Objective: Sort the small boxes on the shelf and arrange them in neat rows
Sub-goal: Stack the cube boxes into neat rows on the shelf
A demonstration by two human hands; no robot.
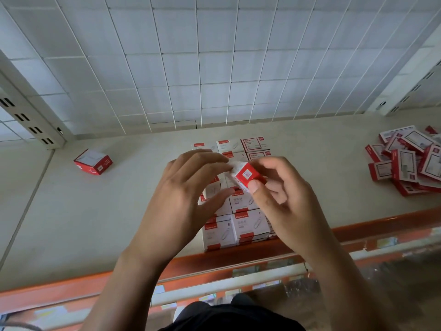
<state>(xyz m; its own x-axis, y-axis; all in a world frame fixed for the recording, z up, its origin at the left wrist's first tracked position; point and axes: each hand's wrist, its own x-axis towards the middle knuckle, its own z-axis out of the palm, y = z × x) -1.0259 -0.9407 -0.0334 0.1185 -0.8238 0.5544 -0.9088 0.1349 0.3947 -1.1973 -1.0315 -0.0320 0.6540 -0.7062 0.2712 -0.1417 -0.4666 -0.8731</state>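
Pinched in both hands, the held box [247, 174] sat tilted in the air, red end face toward me, right over the sorted block [248, 225] mid-shelf. Right hand [284, 187] did most of the gripping: thumb [256, 187] pressed on the near lower corner, other fingers curled round the far right side. Left hand [181, 187] curved in from the left, fingertips [224, 161] on the white left face. Its thumb hung just under the box; contact there unclear, read it as a light pinch.

Risks, as I judged them:
- Hold was on corners and edges, box skewed. A slip would have dropped it onto the rows below and knocked them crooked.
- Both wrists crossed above the near row, close to the orange front lip [381, 223]. Lowering carelessly could have nudged near boxes out of line or off the shelf [95, 223].
- Hands hid much of the block, so I couldn't see the free slot. Setting down blind risked a wrong row or wrong face up.

Pose: both forearms came up from the near edge and converged at the middle, palms facing each other, left wrist bent inward.

Unsorted still: loose heap [405, 163] at the right, one stray box [94, 162] far left.
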